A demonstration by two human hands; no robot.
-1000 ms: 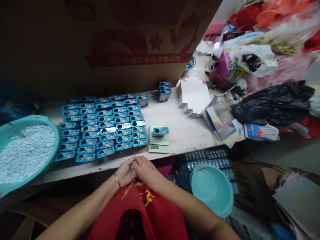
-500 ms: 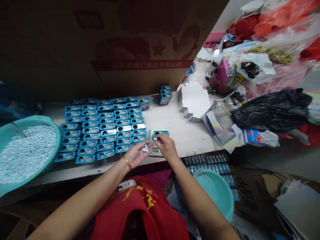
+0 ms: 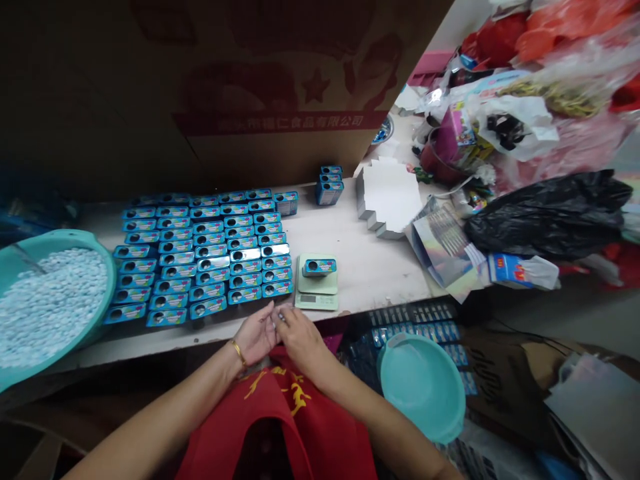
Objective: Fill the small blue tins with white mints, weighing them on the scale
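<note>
My left hand (image 3: 257, 332) is held palm up and cupped near the table's front edge, a gold bangle at its wrist. Over that palm, my right hand (image 3: 299, 339) has its fingertips closed together, touching the left fingers. The small pale candies in the left palm are mostly hidden by the right fingers. Just beyond the hands, a pale green scale (image 3: 317, 303) bears one blue tin (image 3: 320, 267) with a dark round opening in its top. Left of the scale, rows of similar blue tins (image 3: 213, 261) stand close together.
At far left, a turquoise basin (image 3: 107, 287) holds many pale candies. Flat white cartons (image 3: 390, 197) are stacked right of centre, near three blue tins (image 3: 330, 190). A large cardboard box (image 3: 280, 150) stands behind. Another turquoise basin (image 3: 423, 393) sits below the table edge.
My right hand has moved from above the tin on the scale back to my left palm. My left hand has drawn closer to my body. The scale and its tin are now uncovered.
</note>
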